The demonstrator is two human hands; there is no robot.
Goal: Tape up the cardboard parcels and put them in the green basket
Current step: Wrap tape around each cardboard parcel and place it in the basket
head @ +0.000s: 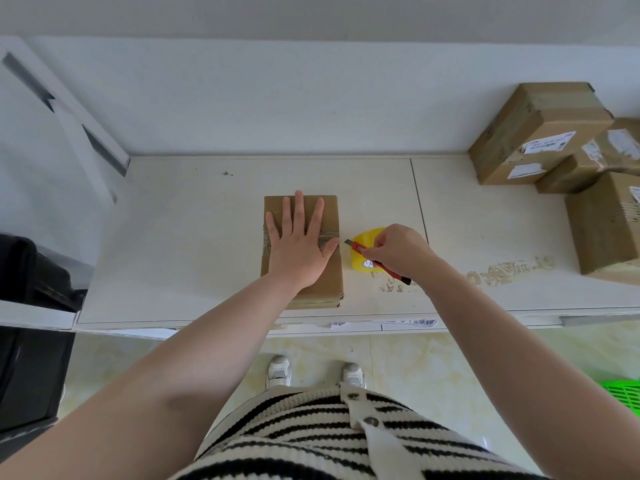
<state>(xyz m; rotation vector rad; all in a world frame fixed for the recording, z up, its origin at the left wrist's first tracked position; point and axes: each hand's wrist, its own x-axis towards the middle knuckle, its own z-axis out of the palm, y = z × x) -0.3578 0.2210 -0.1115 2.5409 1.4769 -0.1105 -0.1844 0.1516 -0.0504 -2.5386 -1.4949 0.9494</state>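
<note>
**Hands at the parcel, cutter beside the tape**

Nearest us, a green basket [621, 396] sits on the floor at the right edge. On the table [173, 237], our left hand [300, 244] lies flat, fingers straight, on a cardboard parcel [330, 282] crossed by a tape strip. Just right, our right hand [398, 251] has its grip pinched around a red box cutter [360, 250] over a yellow tape roll [363, 237]. Farther right, stacked parcels [540, 133] sit against the wall.

Brown parcel [302, 251], yellow tape [367, 249], red knife [381, 265]
</note>
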